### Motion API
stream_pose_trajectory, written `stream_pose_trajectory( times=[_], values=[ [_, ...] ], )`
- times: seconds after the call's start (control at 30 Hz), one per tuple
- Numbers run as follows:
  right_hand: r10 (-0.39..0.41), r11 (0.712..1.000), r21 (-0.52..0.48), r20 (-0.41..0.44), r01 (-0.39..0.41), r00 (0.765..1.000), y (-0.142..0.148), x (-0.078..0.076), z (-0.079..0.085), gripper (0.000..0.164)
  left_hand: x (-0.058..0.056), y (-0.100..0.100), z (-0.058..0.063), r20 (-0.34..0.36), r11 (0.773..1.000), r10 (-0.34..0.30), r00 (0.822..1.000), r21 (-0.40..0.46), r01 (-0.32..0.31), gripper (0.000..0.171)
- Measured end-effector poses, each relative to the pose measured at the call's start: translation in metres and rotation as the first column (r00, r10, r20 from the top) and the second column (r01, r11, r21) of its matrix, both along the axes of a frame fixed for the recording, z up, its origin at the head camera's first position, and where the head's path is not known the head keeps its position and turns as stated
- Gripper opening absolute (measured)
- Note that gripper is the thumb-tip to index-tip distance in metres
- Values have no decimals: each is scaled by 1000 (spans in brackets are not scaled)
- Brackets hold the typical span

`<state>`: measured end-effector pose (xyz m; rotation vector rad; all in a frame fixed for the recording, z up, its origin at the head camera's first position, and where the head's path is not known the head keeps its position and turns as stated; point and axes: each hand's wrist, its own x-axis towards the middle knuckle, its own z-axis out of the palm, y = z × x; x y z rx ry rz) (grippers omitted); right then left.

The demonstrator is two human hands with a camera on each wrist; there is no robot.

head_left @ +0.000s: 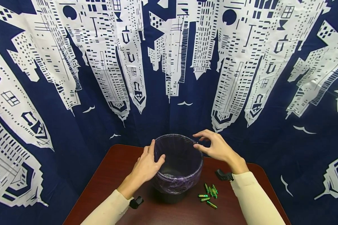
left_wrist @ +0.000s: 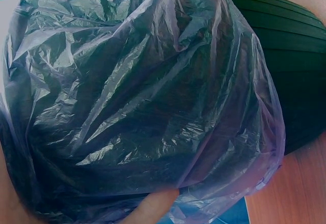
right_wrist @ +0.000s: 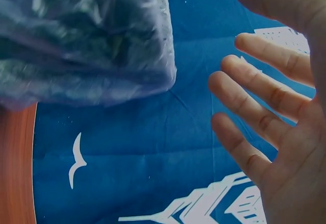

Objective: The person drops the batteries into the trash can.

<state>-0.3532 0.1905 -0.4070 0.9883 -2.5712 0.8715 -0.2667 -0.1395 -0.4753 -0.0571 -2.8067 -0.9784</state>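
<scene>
While touching the rim of the bin (head_left: 169, 197) with the left hand (head_left: 147, 164), has those fingers fairly straight and the thumb spread over the mouth, with no firm grip to be made out; has the bin just right of that hand, between the two, standing on the table (head_left: 112, 172), long axis upright, mouth up; has it lined with a thin purple bag (head_left: 183, 184), edge turned down outside; shows the bag crumpled and bright low inside, too dark to tell of anything more; holds the right hand (head_left: 217, 148) just off the right rim, fingers apart and slightly bent, gripping nothing; has the batteries (head_left: 210, 191) loosely scattered bodyward of the right hand, just right of the bin, so nearer that hand than the left; shows their long axes pointing several ways, some crosswise.
</scene>
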Motion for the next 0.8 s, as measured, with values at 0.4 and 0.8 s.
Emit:
stream_pose_trajectory(
  times=[0.4,0.8],
  values=[
    [-72,997,-21,-13,72,997,33,8,-16,35,0,0,0,7,1000,-6,1000,8,6,100],
    [-150,989,11,57,150,987,71,13,-47,38,0,-1,0,-5,1000,-7,1000,10,8,99]
  ],
)
